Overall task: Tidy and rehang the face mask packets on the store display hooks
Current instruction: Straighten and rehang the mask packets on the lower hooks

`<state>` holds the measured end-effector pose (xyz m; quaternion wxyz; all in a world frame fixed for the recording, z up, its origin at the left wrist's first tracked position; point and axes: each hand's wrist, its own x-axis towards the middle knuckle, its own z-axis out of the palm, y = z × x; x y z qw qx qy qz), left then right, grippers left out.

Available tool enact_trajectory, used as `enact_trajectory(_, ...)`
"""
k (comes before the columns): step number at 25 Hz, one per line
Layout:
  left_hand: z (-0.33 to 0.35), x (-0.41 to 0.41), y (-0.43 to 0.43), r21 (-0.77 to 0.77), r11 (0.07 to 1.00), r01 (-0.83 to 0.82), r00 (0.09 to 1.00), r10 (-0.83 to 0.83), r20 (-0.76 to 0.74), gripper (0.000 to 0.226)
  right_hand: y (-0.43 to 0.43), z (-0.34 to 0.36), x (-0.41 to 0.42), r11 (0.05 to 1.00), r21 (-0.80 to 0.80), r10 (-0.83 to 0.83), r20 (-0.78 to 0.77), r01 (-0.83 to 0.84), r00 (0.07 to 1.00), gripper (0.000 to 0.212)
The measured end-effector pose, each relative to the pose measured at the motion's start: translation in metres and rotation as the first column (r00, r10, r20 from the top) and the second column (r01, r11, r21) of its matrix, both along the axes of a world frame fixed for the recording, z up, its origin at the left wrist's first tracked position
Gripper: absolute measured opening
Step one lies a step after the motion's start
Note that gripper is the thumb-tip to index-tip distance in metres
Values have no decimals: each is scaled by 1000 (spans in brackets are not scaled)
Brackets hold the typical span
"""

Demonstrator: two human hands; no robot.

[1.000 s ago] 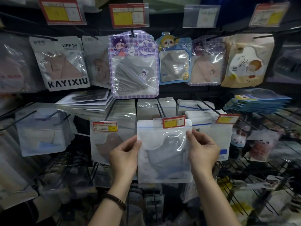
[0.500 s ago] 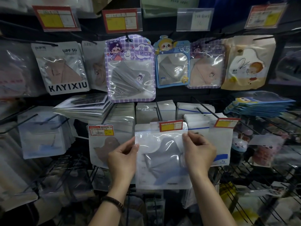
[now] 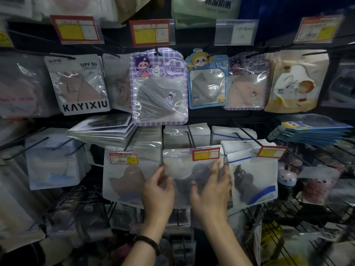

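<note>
At the far left the hanging packets are too blurred to read. Next to them, in the upper left of the frame, the KAYIXIU packet (image 3: 76, 84) shows a beige-pink mask through its clear window. Below it, a thick white bundle of packets (image 3: 51, 162) hangs on black hooks, with a pale blue shape visible inside the front one. To the right, a flat stack of packets (image 3: 103, 129) lies on its side, and under it hangs a frosted packet (image 3: 126, 177) holding a brown mask. Above centre, the purple checked packet (image 3: 159, 87) contains a folded grey mask. In the lower centre, the left hand (image 3: 157, 191), a dark bracelet (image 3: 148, 242) on its wrist, pinches the left edge of the centre packet (image 3: 184, 166), thumb on the front. This frosted packet holds something dark and blurred, and its top sits just under a red and yellow price tag (image 3: 206, 154) at the end of a hook (image 3: 191, 136). Whether it hangs on the hook cannot be told. The right hand (image 3: 211, 189) grips its right side, thumb in front and fingers showing through from behind. Just beside it hangs a blue-striped packet (image 3: 253, 179) with a dark mask. In the upper right, the blue-edged packet (image 3: 208, 81) holds a grey mask, the next packet (image 3: 247, 87) a pink one, and the cream pouch (image 3: 295, 81) hides its contents. A stack of blue packets (image 3: 311, 131) lies at the right.
</note>
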<state>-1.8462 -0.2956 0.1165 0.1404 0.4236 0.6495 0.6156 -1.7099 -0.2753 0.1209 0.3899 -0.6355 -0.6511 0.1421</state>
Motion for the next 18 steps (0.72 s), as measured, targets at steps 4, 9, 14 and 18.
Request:
enact_trajectory(4, 5, -1, -2, -34, 999, 36, 999, -36, -7, 49, -2, 0, -8, 999, -32, 6, 27, -5, 1000, 114)
enact_trajectory(9, 3, -15, -13, -52, 991, 123, 992, -122, 24, 45, -23, -6, -21, 999, -34, 13, -14, -13, 1000, 98)
enact_trajectory(14, -14, -68, -30, -77, 984, 162, 975, -148, 164, 22, -45, -1, -57, 987, -40, 138, -264, -154, 955, 58)
enact_trajectory(18, -1, -122, -45, -34, 999, -14, 997, 17, 74, 20, -53, 14, -90, 968, -75, 195, -380, -240, 904, 58)
